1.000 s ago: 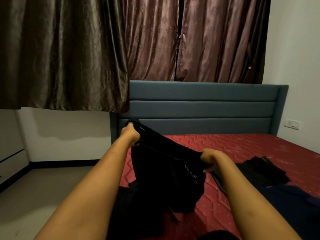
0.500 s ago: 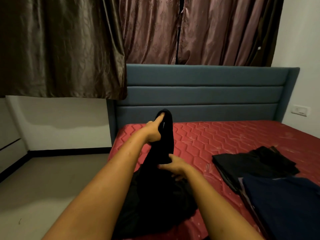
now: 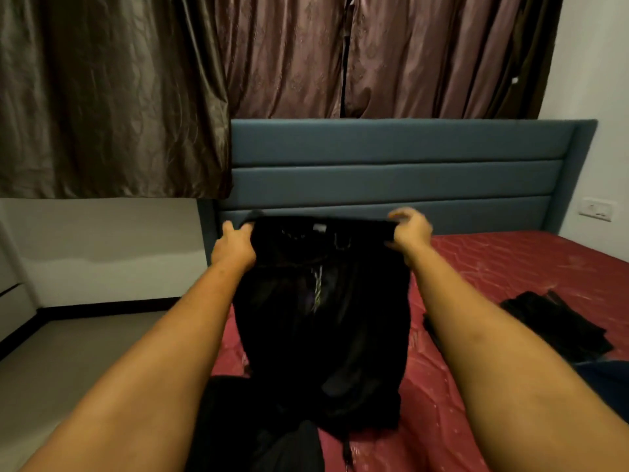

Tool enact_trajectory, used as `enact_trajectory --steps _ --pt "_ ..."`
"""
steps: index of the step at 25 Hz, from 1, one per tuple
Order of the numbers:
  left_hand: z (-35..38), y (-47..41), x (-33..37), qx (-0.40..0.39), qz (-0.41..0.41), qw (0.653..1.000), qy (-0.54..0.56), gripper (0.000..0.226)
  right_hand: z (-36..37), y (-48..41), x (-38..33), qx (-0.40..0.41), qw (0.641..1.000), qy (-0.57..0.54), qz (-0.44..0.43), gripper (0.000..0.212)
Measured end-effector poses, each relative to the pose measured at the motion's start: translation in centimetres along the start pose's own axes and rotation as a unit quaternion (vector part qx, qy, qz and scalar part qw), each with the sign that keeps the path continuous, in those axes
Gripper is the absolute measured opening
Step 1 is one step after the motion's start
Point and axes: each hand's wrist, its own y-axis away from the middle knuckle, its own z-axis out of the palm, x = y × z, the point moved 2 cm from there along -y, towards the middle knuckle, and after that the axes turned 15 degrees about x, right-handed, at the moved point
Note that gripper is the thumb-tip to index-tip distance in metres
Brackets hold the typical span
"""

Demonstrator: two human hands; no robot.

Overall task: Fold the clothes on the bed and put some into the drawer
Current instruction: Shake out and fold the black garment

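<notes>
- Head camera view: a person holds a black garment up by its top edge over a bed with a red mattress.
- Left hand grips the top left corner of the garment, fingers curled round the dark cloth.
- Right hand pinches the top right corner, thumb and fingers closed on the edge; the two hands are well apart, with the top edge stretched between them.
- Garment hangs down between the two bare forearms; a small pale label shows near its top edge, and its lower part rests on the mattress at the near edge of the bed.
- More black cloth lies bunched at the bottom, partly under the hanging piece.
- Pile of dark clothes lies on the mattress to the right, apart from the held garment; a bit of dark blue cloth shows just beside it.
- Blue padded headboard stands behind the hands, with brown curtains above it.
- Wall socket sits on the white wall at far right.
</notes>
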Motion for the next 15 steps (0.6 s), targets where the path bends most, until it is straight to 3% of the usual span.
enact_trajectory --steps 1,3,5,6,8,10,12,13,15 --pt "-1.6 -2.0 1.7 0.083 -0.003 0.992 0.091 0.053 -1.3 -2.3 -5.0 0.078 0.99 -0.062 -0.098 0.051" --pt "-5.6 -4.7 4.8 0.263 0.038 0.931 0.25 0.055 -4.6 -4.4 -11.6 0.185 0.928 -0.135 -0.294 0.06" --pt "-7.7 -5.2 6.2 0.411 0.147 0.852 0.289 0.053 -7.1 -4.9 -11.8 0.229 0.891 -0.133 -0.368 0.058" --pt "-7.4 -4.7 6.1 0.419 0.18 0.853 0.253 0.051 -7.6 -4.8 -9.5 0.236 0.892 -0.091 -0.375 0.059" --pt "-2.8 -2.8 4.6 0.29 0.212 0.92 0.154 0.044 -7.5 -3.5 -2.2 0.202 0.917 0.058 -0.34 0.066" --pt "4.1 1.9 1.7 0.045 0.262 0.963 0.052 0.042 -6.9 -0.2 7.5 0.062 0.939 0.259 -0.22 0.062" --pt "10.0 8.5 -2.5 -0.171 0.217 0.958 0.078 0.052 -6.3 4.9 17.7 -0.135 0.888 0.437 -0.051 0.046" --pt "12.0 11.9 -4.7 -0.226 0.166 0.954 0.108 0.058 -6.4 7.6 21.8 -0.208 0.855 0.474 0.017 0.045" --pt "14.6 17.7 -8.6 -0.239 0.026 0.958 0.159 0.055 -6.7 12.0 26.3 -0.27 0.824 0.495 0.058 0.05"
